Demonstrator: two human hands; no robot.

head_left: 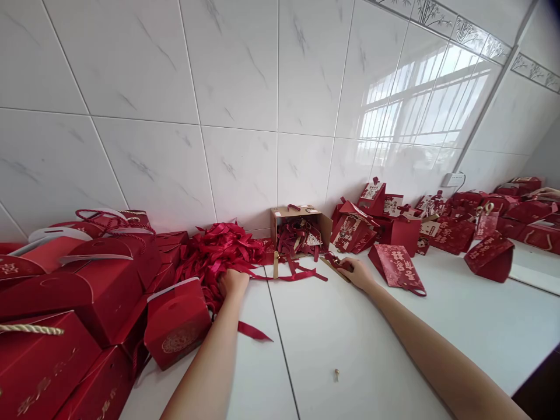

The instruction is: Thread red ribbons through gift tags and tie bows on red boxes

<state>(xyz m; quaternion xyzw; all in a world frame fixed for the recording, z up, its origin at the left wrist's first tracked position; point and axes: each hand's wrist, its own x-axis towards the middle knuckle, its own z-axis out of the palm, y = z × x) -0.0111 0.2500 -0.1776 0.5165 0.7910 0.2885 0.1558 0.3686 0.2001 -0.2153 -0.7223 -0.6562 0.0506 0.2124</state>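
Note:
My left hand (233,282) reaches into a heap of red ribbons (221,248) on the white table (359,350), its fingers curled into the pile. My right hand (357,273) lies further right, fingers closed on a small red item with a tan strip (339,265), just in front of a tipped cardboard box (297,228) that spills red ribbons and tags. A loose ribbon (291,274) trails between my two hands.
Folded red gift boxes (79,303) with rope handles are stacked at the left. More red boxes and bags (437,233) crowd the back right, where another person's hand (545,192) shows. A small gold piece (336,372) lies near the front. A tiled wall stands behind.

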